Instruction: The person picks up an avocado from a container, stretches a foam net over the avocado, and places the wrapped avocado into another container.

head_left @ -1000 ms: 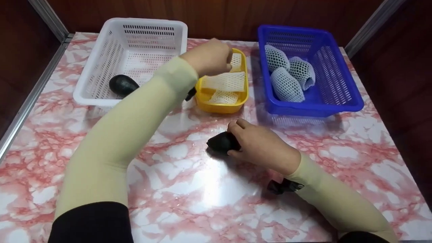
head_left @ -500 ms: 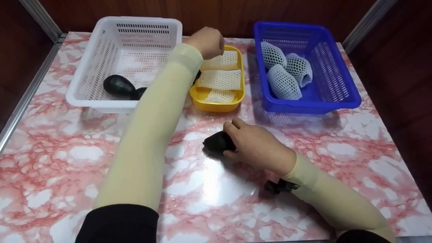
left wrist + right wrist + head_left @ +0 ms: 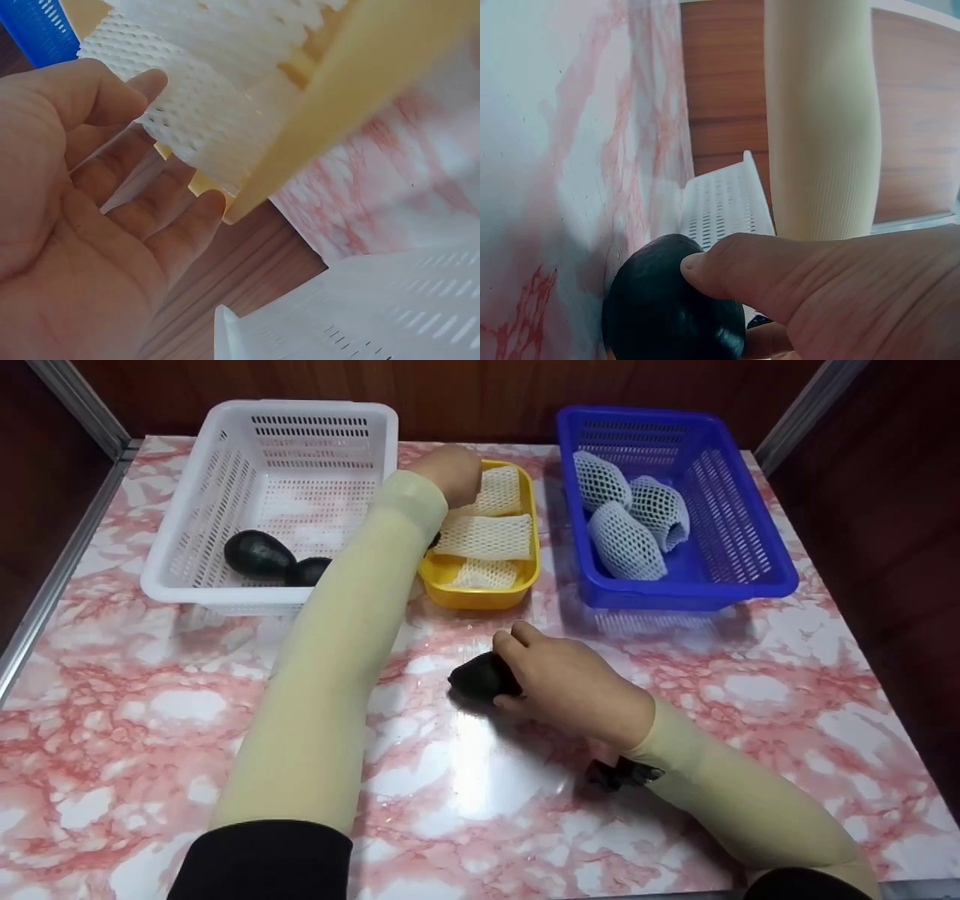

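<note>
My right hand (image 3: 576, 685) grips a dark avocado (image 3: 484, 675) on the table, its narrow end pointing left. In the right wrist view the thumb lies across the rounded dark skin of the avocado (image 3: 664, 300). My left hand (image 3: 450, 474) reaches over the back left of the yellow box (image 3: 480, 598). In the left wrist view its fingers are loosely spread, with the thumb over a white foam net sleeve (image 3: 202, 124) and the other fingertips at the sleeve's edge. Another foam net sleeve (image 3: 487, 537) lies across the middle of the box.
To the left stands a white basket (image 3: 180, 502) with dark avocados (image 3: 259, 555) in its front part, partly behind my left sleeve. A blue basket (image 3: 757, 510) at the right holds three net-wrapped avocados (image 3: 626, 544). A wooden panel (image 3: 480, 401) closes off the back.
My left hand first drew back and left over the yellow box, then lowered into its back part. The right hand keeps its grip on the avocado; the head view has shifted slightly.
</note>
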The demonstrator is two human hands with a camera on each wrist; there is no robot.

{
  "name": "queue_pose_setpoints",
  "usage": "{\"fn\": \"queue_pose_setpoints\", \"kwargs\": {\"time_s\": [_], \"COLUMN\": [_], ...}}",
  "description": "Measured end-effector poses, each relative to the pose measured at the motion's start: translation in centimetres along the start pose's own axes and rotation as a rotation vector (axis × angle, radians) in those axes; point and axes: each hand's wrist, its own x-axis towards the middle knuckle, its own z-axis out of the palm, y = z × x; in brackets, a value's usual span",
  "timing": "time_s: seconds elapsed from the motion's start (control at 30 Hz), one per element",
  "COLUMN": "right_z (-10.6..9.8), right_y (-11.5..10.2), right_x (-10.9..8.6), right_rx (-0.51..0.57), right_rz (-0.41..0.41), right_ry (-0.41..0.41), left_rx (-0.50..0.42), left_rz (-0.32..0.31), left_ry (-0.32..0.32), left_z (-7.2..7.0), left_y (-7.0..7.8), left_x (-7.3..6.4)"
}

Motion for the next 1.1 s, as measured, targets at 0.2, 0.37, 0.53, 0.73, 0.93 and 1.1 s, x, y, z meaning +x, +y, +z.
{"fn": "queue_pose_setpoints", "kwargs": {"time_s": [0.2,0.37,0.53,0.73,0.93,1.1], "right_z": [0.0,0.0,0.0,0.1,0.1,0.0], "right_y": [0.0,0.1,0.1,0.2,0.2,0.2], "right_x": [0.1,0.1,0.1,0.1,0.2,0.1], "right_rx": [-0.001,-0.004,0.0,-0.007,-0.007,0.0], "right_rz": [0.005,0.001,-0.003,-0.009,0.002,0.008], "right_ry": [-0.01,-0.012,-0.009,0.002,0.002,-0.004], "left_rx": [0.004,-0.047,-0.085,-0.081,-0.013,-0.022], "left_rz": [0.027,0.049,0.057,0.123,0.246,0.355], "left_ry": [0.024,0.12,0.191,0.202,0.277,0.508], "left_z": [0.0,0.2,-0.1,-0.5,-0.5,0.2], "left_y": [-0.4,-0.4,0.1,0.7,1.1,0.5], "left_x": [0.7,0.4,-0.6,-1.9,-4.1,-8.1]}}
